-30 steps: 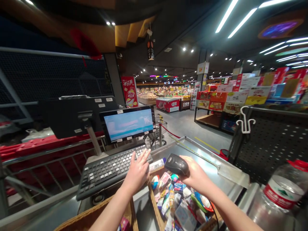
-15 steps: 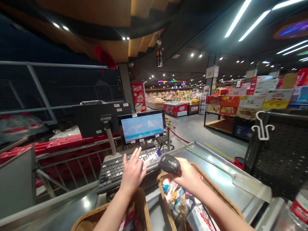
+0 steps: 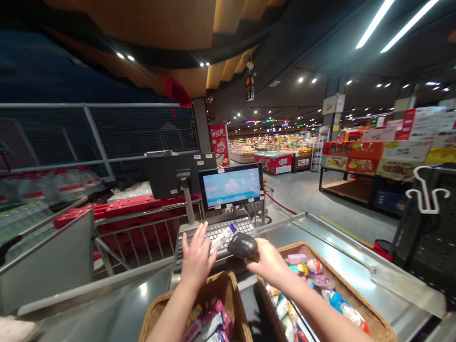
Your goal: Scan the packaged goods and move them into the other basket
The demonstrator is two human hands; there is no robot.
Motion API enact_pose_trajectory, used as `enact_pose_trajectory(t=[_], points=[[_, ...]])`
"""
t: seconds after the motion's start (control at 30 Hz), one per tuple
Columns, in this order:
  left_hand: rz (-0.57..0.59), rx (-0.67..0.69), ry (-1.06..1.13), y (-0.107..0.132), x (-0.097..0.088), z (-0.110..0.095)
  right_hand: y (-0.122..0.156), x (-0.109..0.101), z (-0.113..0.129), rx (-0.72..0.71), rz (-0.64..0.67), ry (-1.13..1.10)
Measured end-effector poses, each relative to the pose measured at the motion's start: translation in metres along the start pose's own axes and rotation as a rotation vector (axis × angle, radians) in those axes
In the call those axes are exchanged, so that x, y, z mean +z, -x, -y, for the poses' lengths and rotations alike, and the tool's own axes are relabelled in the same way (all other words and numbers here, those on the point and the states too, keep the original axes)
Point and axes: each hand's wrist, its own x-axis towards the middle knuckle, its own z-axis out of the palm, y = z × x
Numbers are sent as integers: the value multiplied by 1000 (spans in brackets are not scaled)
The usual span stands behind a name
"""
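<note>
My right hand (image 3: 268,259) is wrapped round a black handheld barcode scanner (image 3: 242,245), its head turned left. My left hand (image 3: 197,254) holds a slim white packet (image 3: 221,239) with a purple end at its thumb side, other fingers stretched upward. The packet's purple end is close to the scanner head. Behind the packet lies a black keyboard (image 3: 185,243), partly covered by my left hand. Under my left forearm stands a wicker basket (image 3: 231,289) with pink and other small packaged goods. A second wicker basket (image 3: 356,304), under my right forearm, holds many small colourful goods.
A lit monitor (image 3: 231,187) rises behind the keyboard, with a dark screen back (image 3: 167,175) beside it. The metal counter (image 3: 317,232) extends right. A white hook (image 3: 425,190) hangs on a black perforated rack. Boxed goods (image 3: 363,149) are stacked farther off.
The view has swung left, so the monitor and baskets appear farther right. The scanner now sits nearer the packet. Both hands keep their hold.
</note>
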Motion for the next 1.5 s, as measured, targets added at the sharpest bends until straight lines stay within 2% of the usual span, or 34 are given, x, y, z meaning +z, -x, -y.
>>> enact_pose_trajectory(t=[0.33,0.53,0.8,0.97,1.13,1.2,1.3,1.4,1.5], points=[[23,-36,14,29,-14,24,12,19,23,23,57,-18],[90,-8,30,48,-18,33,20,30,29,2,52,27],[357,56,155,106,-8,36,35,43,24,75,103,39],[559,18,231,142,-6,30,44,44,22,95,127,22],[774,-8,277,164,-3,22,51,39,17,106,120,-4],[814,-10,261,166,-2,19,54,34,13,120,113,-8],[792,-11,246,155,-1,11,56,21,4,131,107,-13],[707,36,292,130,1,-7,58,4,-7,140,90,-9],[643,114,357,101,7,-37,60,-15,-19,161,52,4]])
